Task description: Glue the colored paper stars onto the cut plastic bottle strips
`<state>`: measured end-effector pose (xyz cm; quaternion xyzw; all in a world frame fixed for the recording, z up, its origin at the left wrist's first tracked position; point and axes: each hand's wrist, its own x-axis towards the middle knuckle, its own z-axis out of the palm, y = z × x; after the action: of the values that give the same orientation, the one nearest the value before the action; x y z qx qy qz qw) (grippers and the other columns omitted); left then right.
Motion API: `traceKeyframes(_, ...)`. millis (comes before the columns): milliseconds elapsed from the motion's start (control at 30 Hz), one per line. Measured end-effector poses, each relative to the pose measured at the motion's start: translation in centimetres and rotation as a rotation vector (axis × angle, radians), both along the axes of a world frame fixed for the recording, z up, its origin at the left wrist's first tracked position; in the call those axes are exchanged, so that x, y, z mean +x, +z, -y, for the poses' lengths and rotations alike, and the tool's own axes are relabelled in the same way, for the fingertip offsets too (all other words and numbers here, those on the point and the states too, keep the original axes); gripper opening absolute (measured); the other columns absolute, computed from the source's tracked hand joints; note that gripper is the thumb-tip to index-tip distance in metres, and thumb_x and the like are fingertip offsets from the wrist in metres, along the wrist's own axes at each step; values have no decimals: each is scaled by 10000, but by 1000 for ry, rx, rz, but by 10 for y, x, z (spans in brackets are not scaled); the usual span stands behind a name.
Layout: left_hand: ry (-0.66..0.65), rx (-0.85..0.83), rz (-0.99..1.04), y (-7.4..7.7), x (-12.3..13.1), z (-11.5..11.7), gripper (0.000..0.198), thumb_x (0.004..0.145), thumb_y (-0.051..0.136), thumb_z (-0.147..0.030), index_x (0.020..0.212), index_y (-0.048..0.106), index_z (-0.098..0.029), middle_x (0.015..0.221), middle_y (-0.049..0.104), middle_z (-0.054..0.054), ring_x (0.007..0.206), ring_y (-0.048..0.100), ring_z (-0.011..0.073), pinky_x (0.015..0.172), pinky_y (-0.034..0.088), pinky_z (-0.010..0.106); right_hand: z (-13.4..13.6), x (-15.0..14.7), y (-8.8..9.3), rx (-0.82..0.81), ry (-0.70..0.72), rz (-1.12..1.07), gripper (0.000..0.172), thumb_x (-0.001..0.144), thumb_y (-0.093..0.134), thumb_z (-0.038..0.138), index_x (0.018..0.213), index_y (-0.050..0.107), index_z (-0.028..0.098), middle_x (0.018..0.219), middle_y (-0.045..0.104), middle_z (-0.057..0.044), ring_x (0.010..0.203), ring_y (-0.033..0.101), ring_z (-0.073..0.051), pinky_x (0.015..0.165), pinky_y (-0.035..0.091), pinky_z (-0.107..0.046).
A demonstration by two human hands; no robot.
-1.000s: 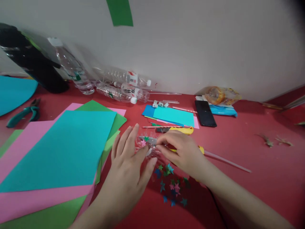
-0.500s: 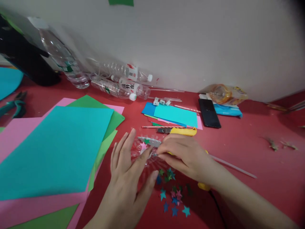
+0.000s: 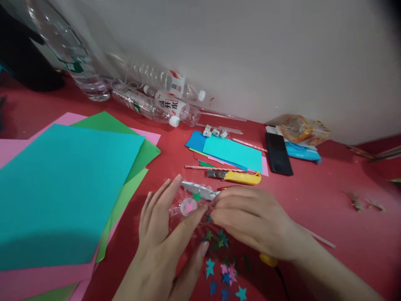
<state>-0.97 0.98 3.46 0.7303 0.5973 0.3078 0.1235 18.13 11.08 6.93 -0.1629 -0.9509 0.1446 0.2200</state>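
Observation:
A clear plastic piece, seemingly cut into strips, lies on the red table with a pink star in its round middle. My left hand is spread over its near left side, fingers apart, the index fingertip close to the round middle. My right hand is pinched at the right of the plastic; what its fingertips hold is hidden. Scissor blades lie just beyond, the handles covered by my right hand. A green star is beside the blades. Several loose paper stars lie below my right hand.
Coloured paper sheets cover the left. A yellow box cutter, paper strips and a black phone lie beyond my hands. Plastic bottles line the wall. A yellow object with a black cord is under my right forearm.
The view has shifted slightly. The pink star now lies in the plastic's round middle, where before it was just above it. My right fingertips have stayed close to the plastic.

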Motion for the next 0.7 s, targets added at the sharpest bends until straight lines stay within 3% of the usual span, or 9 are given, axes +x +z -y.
traceKeyframes(300, -19, 10, -7, -4, -5, -1, 482, 886, 506, -218, 1347, 476, -352, 1632, 124, 34, 1477, 213, 362, 1135, 283, 655, -1, 1, 1, -108, -15, -42, 148, 953, 489, 116, 910, 620, 169, 849, 721, -44, 834, 654, -144, 763, 537, -256)
traceKeyframes(700, -4, 5, 62, -5, -2, 1, 424, 884, 500, -164, 1258, 528, -362, 1628, 171, -10, 1468, 262, 321, 1160, 294, 607, -1, 1, -2, -152, -38, -29, 149, 976, 472, 167, 931, 609, 206, 881, 714, -31, 868, 646, -141, 787, 529, -265)
